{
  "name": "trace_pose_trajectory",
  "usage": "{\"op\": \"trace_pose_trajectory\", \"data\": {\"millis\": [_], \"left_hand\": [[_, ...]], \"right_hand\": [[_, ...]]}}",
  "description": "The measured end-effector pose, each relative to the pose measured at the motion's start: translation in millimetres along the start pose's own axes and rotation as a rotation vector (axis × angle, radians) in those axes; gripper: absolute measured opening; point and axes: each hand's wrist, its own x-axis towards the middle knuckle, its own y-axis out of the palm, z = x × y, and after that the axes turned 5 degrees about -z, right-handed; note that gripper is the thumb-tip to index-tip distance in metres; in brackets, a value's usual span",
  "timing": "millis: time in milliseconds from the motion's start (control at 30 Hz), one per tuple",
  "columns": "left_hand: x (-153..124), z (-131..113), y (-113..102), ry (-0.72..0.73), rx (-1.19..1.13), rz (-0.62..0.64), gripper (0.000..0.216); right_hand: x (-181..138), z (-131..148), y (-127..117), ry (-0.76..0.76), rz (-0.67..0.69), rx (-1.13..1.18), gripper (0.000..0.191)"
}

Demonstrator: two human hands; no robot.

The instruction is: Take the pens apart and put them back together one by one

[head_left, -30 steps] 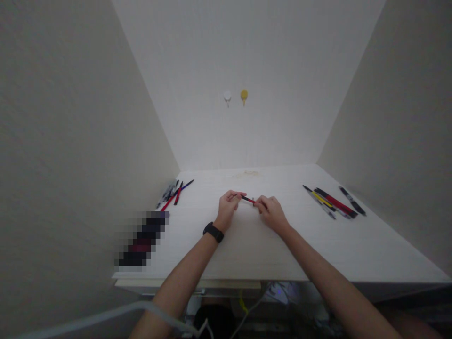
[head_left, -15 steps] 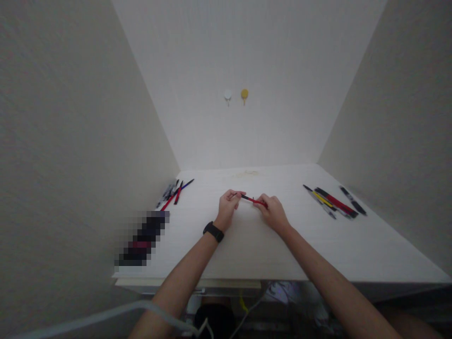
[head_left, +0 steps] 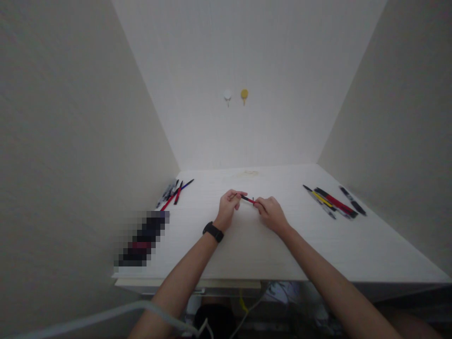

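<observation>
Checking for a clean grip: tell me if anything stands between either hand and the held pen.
Nothing visible does: the left hand grips the held pen at its black end, the right hand at its red part. The left-side pens and right-side pens lie apart from both.

Right hand (head_left: 271, 212) curled over again, red-black pen (head_left: 248, 200) end (bared earlier), seemingly hidden
</observation>
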Motion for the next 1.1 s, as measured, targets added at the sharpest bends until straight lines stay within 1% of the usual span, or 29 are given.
{"op": "trace_pose_trajectory", "data": {"millis": [133,267,500,667,933,1100], "left_hand": [[-1.4,-3.9,0.9,0.005,0.025,0.021,0.029],[-2.3,-5.8,1.3,0.034,0.036,0.056,0.032],[-0.4,0.7,0.8,-0.009,-0.045,0.030,0.030],[-0.2,1.4,-1.1,-0.043,0.001,0.014,0.032],[-0.5,-1.4,-0.7,-0.023,0.009,-0.003,0.028],[0.9,-1.0,0.2,-0.003,-0.011,-0.049,0.030]], "right_hand": [[-0.8,-0.5,-0.3,0.003,-0.010,0.013,0.028],[-2.0,-1.4,-0.7,0.014,-0.056,0.082,0.027],[-2.6,0.3,-0.5,0.010,-0.100,0.140,0.019],[-1.7,1.6,-2.6,0.020,-0.080,0.167,0.021],[-0.4,3.5,-3.6,0.036,-0.008,0.201,0.024],[0.9,5.3,-5.2,0.038,-0.032,0.217,0.024]]}}
